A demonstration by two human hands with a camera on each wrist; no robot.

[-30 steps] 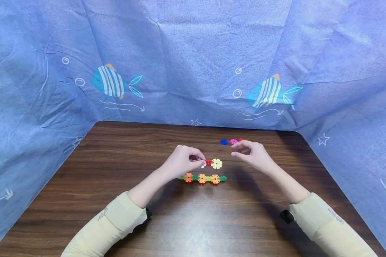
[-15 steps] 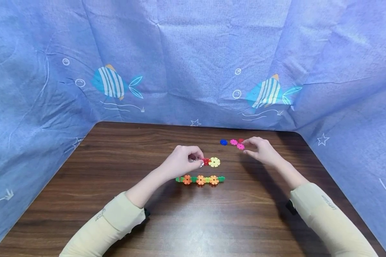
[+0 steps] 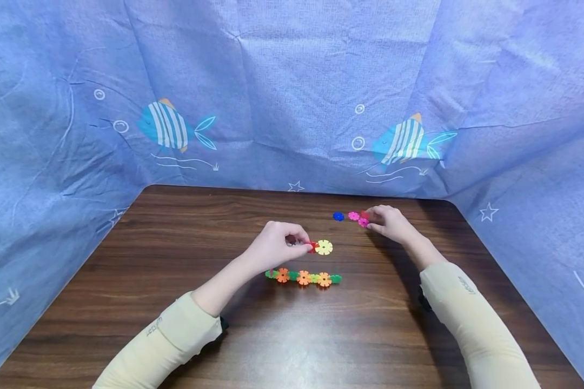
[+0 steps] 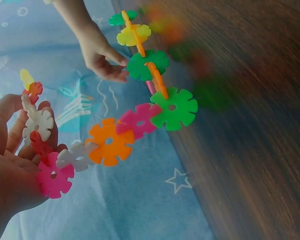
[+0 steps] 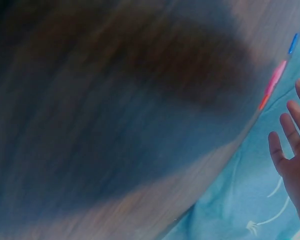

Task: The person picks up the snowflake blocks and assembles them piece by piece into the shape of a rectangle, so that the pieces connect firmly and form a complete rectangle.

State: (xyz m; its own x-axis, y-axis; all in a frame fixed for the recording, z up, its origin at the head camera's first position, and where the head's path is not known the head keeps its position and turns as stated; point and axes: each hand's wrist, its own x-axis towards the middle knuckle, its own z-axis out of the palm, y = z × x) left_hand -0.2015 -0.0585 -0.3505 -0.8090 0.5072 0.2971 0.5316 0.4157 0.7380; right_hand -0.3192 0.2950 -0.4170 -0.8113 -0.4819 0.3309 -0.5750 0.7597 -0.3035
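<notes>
My left hand (image 3: 274, 246) pinches one end of a chain of slotted plastic flower discs (image 3: 324, 247), where red and pale yellow discs show past the fingertips. In the left wrist view the chain (image 4: 110, 142) curves away from the palm through pink, white, orange and green discs. Its orange-and-green stretch lies nearer the body in the head view. At the back right my right hand (image 3: 391, 223) is at a small group of loose discs, fingertips right by a red disc (image 3: 364, 214) and a pink disc (image 3: 363, 222). Its fingers (image 5: 290, 131) are spread and relaxed in the right wrist view.
Left of the right hand lie another pink disc (image 3: 353, 215) and a blue disc (image 3: 338, 216). The dark wooden table (image 3: 175, 237) ends at the back against a blue fish-print cloth (image 3: 282, 97).
My right hand has moved right and slightly back, uncovering a second pink disc, then closer to the loose discs. The left hand keeps its grip and has barely moved.
</notes>
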